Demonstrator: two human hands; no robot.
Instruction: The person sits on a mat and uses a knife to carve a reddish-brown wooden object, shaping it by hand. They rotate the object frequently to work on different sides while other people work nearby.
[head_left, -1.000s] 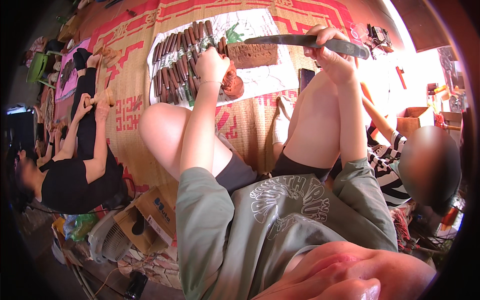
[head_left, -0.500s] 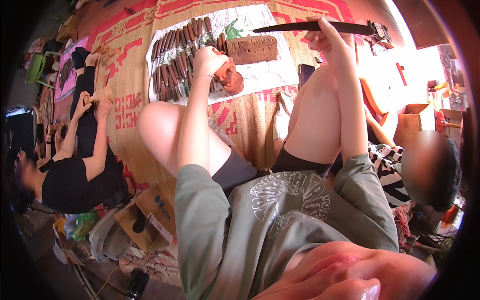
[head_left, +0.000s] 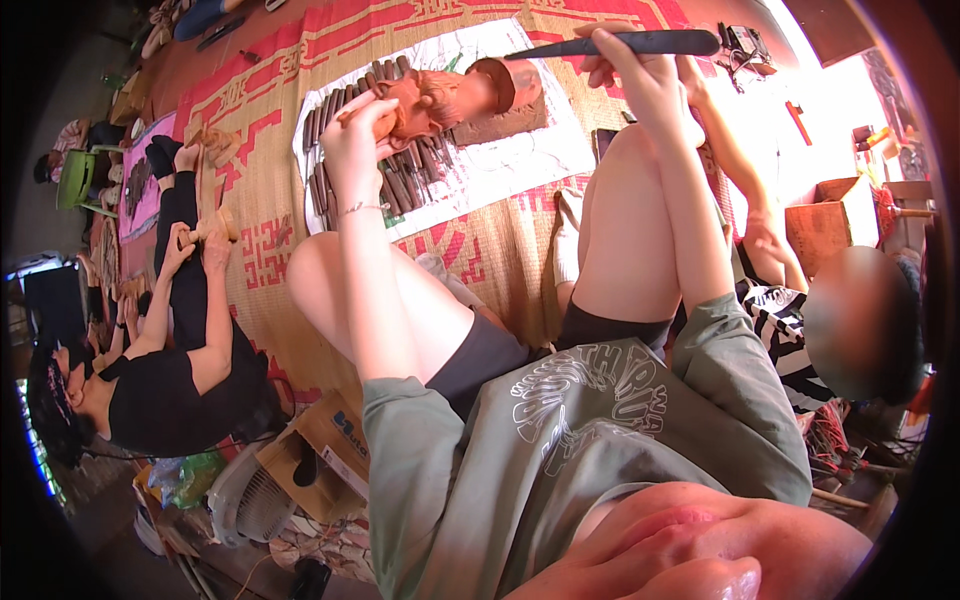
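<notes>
My left hand (head_left: 352,142) grips a reddish-brown carved wooden figure (head_left: 432,102) by one end, holding it tilted above the white cloth (head_left: 558,165). Its rounded base points right. In my right hand (head_left: 645,85) is a long dark tapering file (head_left: 685,43), held level with its thin tip pointing left. That tip meets the figure's base edge in the picture; whether they touch I cannot tell. Under the figure lie several carving tools (head_left: 325,195) with dark wooden handles, side by side. A brown carved wooden block (head_left: 495,126) sits on the cloth, partly hidden by the figure.
A patterned straw mat (head_left: 265,150) spreads beneath the cloth. At left, a person in black (head_left: 165,400) holds a pale wooden piece (head_left: 212,228). Another person's arm (head_left: 745,175) is close on my right, near a wooden box (head_left: 828,225). A cardboard box (head_left: 325,450) stands behind left.
My left hand has lifted the figure off the cloth and turned it, base to the right. The file has turned in my right hand and shifted slightly left, its tip now at the figure.
</notes>
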